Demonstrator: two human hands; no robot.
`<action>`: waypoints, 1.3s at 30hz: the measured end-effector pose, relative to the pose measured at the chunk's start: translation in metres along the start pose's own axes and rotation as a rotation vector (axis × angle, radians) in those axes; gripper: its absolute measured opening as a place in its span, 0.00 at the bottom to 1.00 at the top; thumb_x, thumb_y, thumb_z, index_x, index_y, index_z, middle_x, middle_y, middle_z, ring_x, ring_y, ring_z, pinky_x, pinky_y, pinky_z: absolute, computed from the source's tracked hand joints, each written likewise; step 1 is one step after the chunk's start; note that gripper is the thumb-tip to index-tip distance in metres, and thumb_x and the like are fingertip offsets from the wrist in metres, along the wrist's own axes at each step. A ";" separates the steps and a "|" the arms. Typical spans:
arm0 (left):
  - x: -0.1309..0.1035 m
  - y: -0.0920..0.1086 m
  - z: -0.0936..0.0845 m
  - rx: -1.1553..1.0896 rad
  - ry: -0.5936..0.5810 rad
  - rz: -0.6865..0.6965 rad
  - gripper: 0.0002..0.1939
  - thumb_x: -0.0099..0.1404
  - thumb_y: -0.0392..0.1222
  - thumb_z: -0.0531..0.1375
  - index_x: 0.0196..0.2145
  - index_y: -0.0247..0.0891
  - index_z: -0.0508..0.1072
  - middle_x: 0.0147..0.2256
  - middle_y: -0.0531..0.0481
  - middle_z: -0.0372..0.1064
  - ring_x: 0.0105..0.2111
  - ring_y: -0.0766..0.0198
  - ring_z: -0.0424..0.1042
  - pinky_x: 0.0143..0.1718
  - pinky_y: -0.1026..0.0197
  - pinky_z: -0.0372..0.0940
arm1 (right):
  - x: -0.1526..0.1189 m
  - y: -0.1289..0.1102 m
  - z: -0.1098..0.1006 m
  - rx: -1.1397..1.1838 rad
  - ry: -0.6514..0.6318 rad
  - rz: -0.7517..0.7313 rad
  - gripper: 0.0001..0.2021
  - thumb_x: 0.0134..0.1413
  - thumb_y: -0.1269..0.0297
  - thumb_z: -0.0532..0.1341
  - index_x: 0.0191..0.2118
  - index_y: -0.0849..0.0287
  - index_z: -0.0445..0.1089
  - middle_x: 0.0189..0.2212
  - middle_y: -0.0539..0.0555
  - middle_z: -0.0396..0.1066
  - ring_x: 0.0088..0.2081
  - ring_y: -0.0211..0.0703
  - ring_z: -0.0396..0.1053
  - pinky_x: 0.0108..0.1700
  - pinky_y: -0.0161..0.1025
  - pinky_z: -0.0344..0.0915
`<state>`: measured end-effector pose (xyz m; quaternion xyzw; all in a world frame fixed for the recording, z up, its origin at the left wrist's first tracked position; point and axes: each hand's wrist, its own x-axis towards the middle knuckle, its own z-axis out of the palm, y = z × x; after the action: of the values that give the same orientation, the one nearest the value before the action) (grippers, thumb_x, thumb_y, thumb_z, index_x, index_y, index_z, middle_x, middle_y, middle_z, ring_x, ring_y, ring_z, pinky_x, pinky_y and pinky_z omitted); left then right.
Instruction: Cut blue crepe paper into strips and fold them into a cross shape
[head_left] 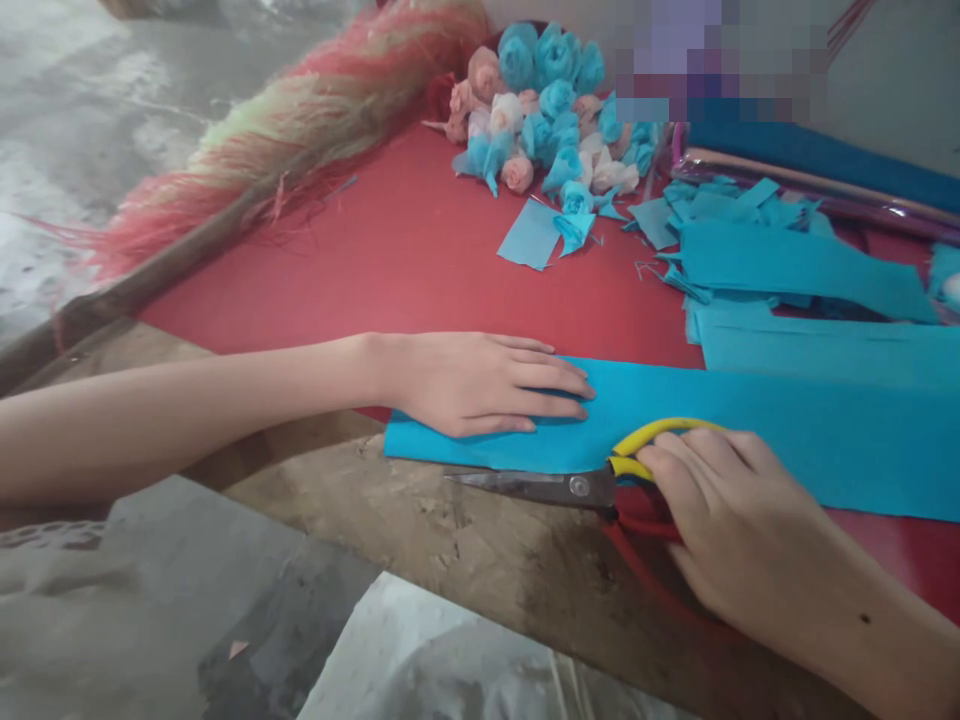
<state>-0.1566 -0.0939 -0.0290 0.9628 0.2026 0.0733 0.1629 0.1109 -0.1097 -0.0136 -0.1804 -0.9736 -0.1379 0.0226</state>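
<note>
"Tabletop first: smooth and red [375, 260], bordered by a rough brown wooden edge [360, 500] on the near side of both hands. If the sheet on it rides over that join, I'd expect a crease."

"You mean the long, bright-blue paper strip [840, 430]? It lies beneath the left hand [472, 385] and runs on past the right hand [742, 500]."

"That one. The left palm is flat with its fingers nearly together, pressing rather than pinching. Light pressure could let the paper swivel and send a cut crooked."

"And the loose heap of turquoise paper strips [802, 260], beyond the right hand? A sideways sweep of that forearm might drag some along."

"Farther off, past the left fingertips, sits the cluster of blue and pale-pink paper roses [551, 130]. A long reach could crush those petals."

"What worries me more is the dark-bladed scissors with yellow and red handles [540, 485]. The right hand is closed around them."

"Yes, the blades lie along the strip's near edge, pointing left, just below the left fingers. If the paper slipped, skin could meet steel. Whether the blades are fully together, I can't tell."
</note>
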 end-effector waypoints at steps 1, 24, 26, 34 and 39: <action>0.000 0.000 0.000 -0.004 0.002 -0.001 0.22 0.70 0.41 0.44 0.59 0.36 0.59 0.62 0.45 0.50 0.63 0.59 0.47 0.64 0.56 0.41 | 0.001 0.000 0.000 0.000 0.006 -0.003 0.12 0.43 0.77 0.51 0.34 0.70 0.68 0.29 0.64 0.70 0.31 0.53 0.62 0.35 0.46 0.58; 0.001 0.001 0.000 -0.006 -0.013 -0.020 0.22 0.70 0.42 0.44 0.60 0.36 0.59 0.62 0.46 0.50 0.63 0.61 0.47 0.64 0.57 0.40 | 0.000 -0.013 0.000 0.036 0.047 0.018 0.11 0.47 0.78 0.49 0.34 0.69 0.67 0.26 0.62 0.68 0.27 0.50 0.59 0.33 0.44 0.56; 0.001 0.001 0.000 -0.005 -0.004 -0.017 0.22 0.70 0.42 0.44 0.59 0.36 0.59 0.62 0.46 0.51 0.63 0.60 0.47 0.64 0.56 0.40 | 0.003 -0.015 0.001 0.036 0.047 0.028 0.11 0.47 0.77 0.49 0.34 0.70 0.67 0.26 0.62 0.68 0.27 0.51 0.59 0.32 0.44 0.55; 0.000 0.000 0.000 0.051 -0.018 0.003 0.24 0.70 0.42 0.42 0.60 0.33 0.57 0.62 0.44 0.49 0.63 0.60 0.47 0.65 0.58 0.39 | 0.014 -0.010 0.001 0.063 0.085 -0.023 0.11 0.49 0.78 0.48 0.29 0.65 0.67 0.23 0.59 0.67 0.26 0.48 0.59 0.31 0.42 0.54; 0.000 0.000 0.000 0.109 -0.022 0.020 0.24 0.71 0.42 0.40 0.60 0.30 0.57 0.62 0.43 0.49 0.63 0.59 0.47 0.64 0.57 0.41 | 0.015 -0.005 -0.001 0.037 0.160 -0.080 0.14 0.54 0.80 0.47 0.26 0.64 0.66 0.19 0.57 0.65 0.24 0.45 0.57 0.30 0.40 0.53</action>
<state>-0.1567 -0.0941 -0.0288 0.9730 0.1947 0.0533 0.1118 0.0952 -0.1093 -0.0122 -0.1294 -0.9775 -0.1345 0.0981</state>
